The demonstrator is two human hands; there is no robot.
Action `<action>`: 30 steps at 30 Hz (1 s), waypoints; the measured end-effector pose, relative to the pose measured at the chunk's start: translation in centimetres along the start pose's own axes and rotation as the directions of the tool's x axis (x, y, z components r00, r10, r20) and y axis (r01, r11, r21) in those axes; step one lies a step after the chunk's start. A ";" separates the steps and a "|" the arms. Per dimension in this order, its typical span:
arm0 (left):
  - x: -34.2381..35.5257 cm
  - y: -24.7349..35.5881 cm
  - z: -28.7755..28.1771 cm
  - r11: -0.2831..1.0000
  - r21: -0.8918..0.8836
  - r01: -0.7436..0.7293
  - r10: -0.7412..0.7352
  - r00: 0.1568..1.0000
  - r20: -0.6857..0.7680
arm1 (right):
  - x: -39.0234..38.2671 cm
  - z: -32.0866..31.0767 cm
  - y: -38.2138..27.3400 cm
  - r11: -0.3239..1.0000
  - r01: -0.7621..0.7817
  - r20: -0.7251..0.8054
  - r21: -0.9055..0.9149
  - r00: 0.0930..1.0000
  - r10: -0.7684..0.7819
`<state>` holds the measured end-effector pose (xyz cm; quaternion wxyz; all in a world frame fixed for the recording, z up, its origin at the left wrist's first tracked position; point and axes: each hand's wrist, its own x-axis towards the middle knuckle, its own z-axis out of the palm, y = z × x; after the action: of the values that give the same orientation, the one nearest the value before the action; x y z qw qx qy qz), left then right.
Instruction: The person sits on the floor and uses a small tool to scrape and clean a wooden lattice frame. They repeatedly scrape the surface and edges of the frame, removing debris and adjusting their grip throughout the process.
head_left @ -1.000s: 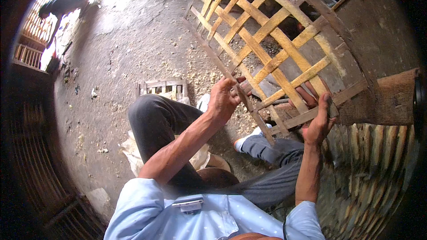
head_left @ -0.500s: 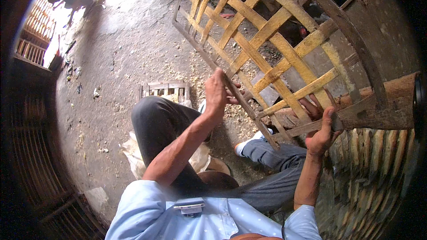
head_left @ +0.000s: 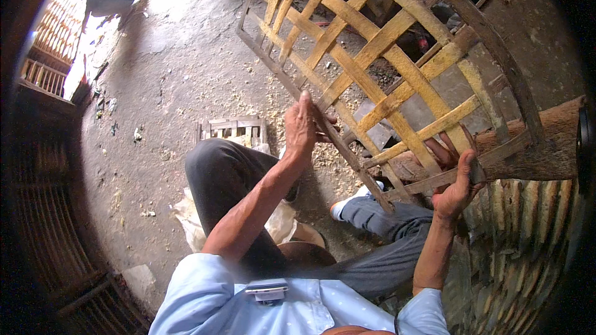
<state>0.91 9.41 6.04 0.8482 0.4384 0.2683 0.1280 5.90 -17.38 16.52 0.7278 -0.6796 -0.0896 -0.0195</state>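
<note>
The woven panel (head_left: 354,71), a lattice of flat yellowish strips set in a thin wooden frame, is held up at a slant to the right of the left knee (head_left: 214,158) and beyond it; whether its far end rests on anything cannot be told. It looks light for its spread, being more gap than strip, and fairly stiff along its rails, while the strips themselves probably flex a little. The wood seems dry and rough rather than slippery, and the likely weak spots are the thin strips and the corners where rails cross. The side rail (head_left: 273,66) and the near rail (head_left: 428,184) look like the sound places to take hold, with the hands set apart so that the panel does not twist. The left hand (head_left: 301,129), just right of the left knee, pinches the side rail, thumb lying along the top and fingers curled behind it. The right hand (head_left: 453,193), well to the right of the knee, clamps the near rail close to the lattice, thumb in front and fingers showing through a gap from behind. A small slatted frame (head_left: 239,129) lies just beyond the knee, pale chips are strewn over the floor (head_left: 161,111) on the knee's far side, and a rough log (head_left: 546,142) lies well to its right.
</note>
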 end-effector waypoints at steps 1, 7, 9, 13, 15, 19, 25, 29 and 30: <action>0.4 0.2 -0.3 1.000 -0.010 0.026 -0.026 1.000 -0.017 | -0.2 0.5 -0.7 0.997 -0.062 0.071 0.043 0.996 0.059; 1.0 0.3 -0.6 0.979 -0.130 -0.155 0.148 0.987 -0.066 | 0.0 -0.2 1.3 0.996 0.083 -0.079 -0.030 0.993 -0.085; 1.6 0.2 -1.2 0.975 -0.160 -0.152 0.134 0.984 -0.117 | 0.0 -1.5 2.5 0.996 -0.005 -0.080 0.088 0.997 0.012; 1.3 0.3 -1.6 0.990 -0.116 -0.081 0.059 0.982 -0.182 | 0.3 -3.9 3.2 0.979 -0.110 -0.047 0.169 0.992 0.120; 0.9 1.0 -1.3 0.997 -0.071 -0.020 0.006 0.981 -0.194 | 0.5 -4.2 3.3 0.951 -0.163 -0.047 0.264 0.982 0.182; 0.8 2.1 -1.3 0.979 -0.188 -0.073 0.079 0.996 0.026 | 0.3 -2.0 1.9 0.983 -0.003 -0.159 0.183 0.987 0.032; 0.5 1.8 -0.7 0.987 -0.109 -0.119 0.125 0.991 0.048 | 0.3 -1.3 1.5 0.992 0.042 -0.209 0.120 0.978 -0.016; 0.8 1.2 -1.2 0.993 0.056 -0.100 0.101 0.995 -0.019 | -0.2 -3.2 3.1 0.997 0.053 -0.251 -0.052 0.966 -0.064; 0.8 1.3 -1.2 0.997 -0.017 -0.074 0.074 0.997 -0.025 | -0.3 -2.8 2.8 0.998 0.046 -0.219 -0.030 0.974 -0.052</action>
<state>0.92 11.27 6.25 0.8435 0.4387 0.2610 0.1670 6.27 -19.99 13.51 0.7242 -0.6798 -0.0252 -0.1133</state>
